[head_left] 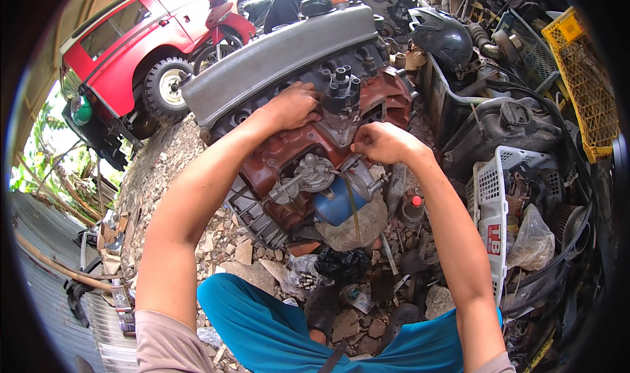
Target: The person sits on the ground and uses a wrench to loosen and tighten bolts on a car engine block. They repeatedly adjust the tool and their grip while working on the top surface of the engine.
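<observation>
Two hands work our rust-red engine block, lying on rubble: left hand clenched on top, right hand pinching a small part. Heavy, rigid, oily; we'd grip its casting edges.

Outdoor scrapyard: engine block, heaped car parts

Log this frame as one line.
left hand: resting on engine | right hand: closed at engine side | blue filter below | red car behind
</observation>
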`<state>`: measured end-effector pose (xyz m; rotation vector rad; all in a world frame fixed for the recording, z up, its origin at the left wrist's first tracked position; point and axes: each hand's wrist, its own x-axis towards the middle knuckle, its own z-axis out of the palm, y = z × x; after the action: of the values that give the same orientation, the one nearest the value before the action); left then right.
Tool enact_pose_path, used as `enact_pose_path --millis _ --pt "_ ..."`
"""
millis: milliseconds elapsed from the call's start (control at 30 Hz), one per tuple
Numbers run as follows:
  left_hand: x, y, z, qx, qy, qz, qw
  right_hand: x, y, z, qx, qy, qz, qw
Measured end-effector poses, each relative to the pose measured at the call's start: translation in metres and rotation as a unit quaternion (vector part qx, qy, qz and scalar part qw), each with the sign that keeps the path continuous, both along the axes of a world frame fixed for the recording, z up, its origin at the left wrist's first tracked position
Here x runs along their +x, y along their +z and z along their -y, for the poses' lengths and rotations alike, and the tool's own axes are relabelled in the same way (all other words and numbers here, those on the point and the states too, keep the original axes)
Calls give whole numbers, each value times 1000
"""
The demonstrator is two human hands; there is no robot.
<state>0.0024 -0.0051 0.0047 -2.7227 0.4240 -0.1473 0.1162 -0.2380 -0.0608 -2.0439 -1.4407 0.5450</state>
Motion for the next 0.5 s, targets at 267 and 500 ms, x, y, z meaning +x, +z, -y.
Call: enact_pose_path --millis 267,500 --pt "3 -3 5 -10 70 10 997 5 0 3 -3 -5 13 1000" --pt "7 -2 -4 -45 116 -12 992 18 -15 5 12 -10 18 1000"
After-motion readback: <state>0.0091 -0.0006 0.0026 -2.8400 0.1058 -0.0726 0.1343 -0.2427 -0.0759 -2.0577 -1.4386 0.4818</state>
